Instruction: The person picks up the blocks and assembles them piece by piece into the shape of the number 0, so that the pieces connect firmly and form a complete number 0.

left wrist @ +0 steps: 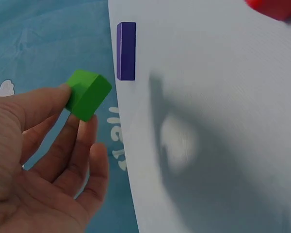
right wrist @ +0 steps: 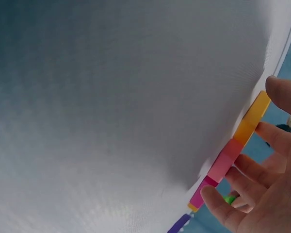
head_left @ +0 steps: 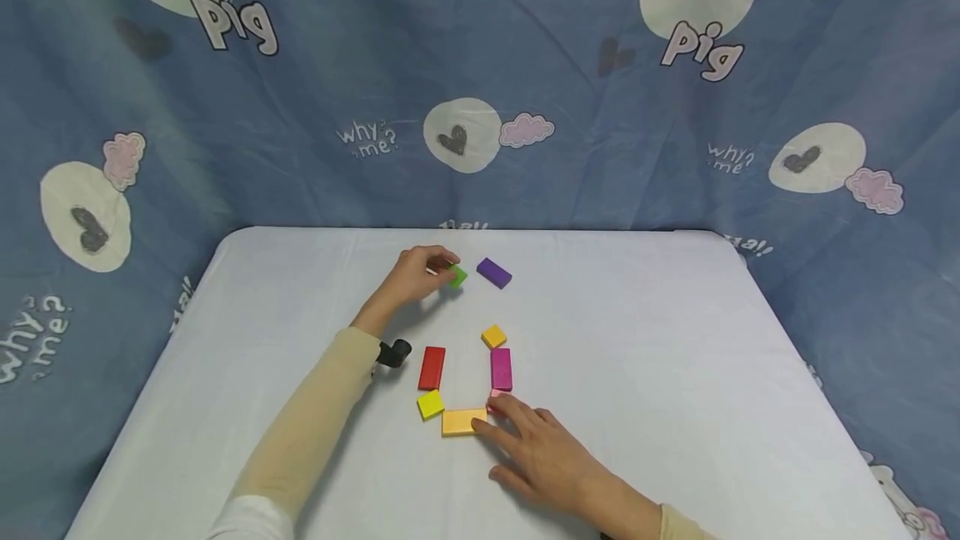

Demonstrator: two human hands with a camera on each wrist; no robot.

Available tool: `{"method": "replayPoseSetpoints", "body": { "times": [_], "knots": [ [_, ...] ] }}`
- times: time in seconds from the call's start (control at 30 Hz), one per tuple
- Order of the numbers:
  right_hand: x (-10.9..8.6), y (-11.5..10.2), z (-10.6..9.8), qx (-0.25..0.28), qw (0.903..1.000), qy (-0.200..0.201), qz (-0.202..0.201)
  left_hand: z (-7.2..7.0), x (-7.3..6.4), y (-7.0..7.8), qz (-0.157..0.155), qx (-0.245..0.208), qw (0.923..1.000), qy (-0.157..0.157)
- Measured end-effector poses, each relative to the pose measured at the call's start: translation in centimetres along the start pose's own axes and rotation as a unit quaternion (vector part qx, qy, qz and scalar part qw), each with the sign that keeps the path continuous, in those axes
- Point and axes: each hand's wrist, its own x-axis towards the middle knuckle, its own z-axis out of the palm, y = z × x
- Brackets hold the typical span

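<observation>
Between thumb and fingertips, my left hand [head_left: 417, 275] pinches a small green block [left wrist: 88, 94], held above the far part of the table. A purple rectangular block [head_left: 494, 273] lies just right of it. Nearer me, the fingers of my right hand [head_left: 551, 458] rest at a small pink block [head_left: 497, 399], mostly covered in the head view, and at a yellow-orange rectangular block [head_left: 459, 422]. A magenta block [head_left: 501, 370] extends away from the pink one, with a small orange block [head_left: 493, 336] at its far end. Opposite stand a red block [head_left: 431, 368] and a small yellow block [head_left: 431, 405].
The blocks lie on a white-covered table [head_left: 637, 340] with rounded far corners. A blue printed curtain [head_left: 585, 182] hangs behind it and along both sides. A black wrist device [head_left: 394, 353] on the left arm sticks out close to the red block.
</observation>
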Motion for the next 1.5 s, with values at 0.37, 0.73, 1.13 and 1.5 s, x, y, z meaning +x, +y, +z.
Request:
{"method": "replayPoseSetpoints", "body": {
  "times": [0.37,0.73,1.13,1.5],
  "knots": [
    [-0.1,0.2,0.0,0.003,0.9997,0.021,-0.015,-0.9,-2.2,-0.1,-0.001,-0.011,0.9965,-0.083],
    [0.0,0.0,-0.1,-0.004,0.9999,0.004,-0.01,-0.8,-3.4,-1.5,-0.041,-0.065,0.9865,-0.145],
    [0.0,0.1,0.0,-0.013,0.9992,0.031,-0.02,-0.1,-4.2,-2.2,-0.061,-0.065,0.9836,-0.157],
    [0.0,-0.1,-0.1,-0.011,0.9996,0.023,-0.014,0.5,-4.9,-2.1,-0.038,-0.038,0.9872,-0.15]
  ]
}}
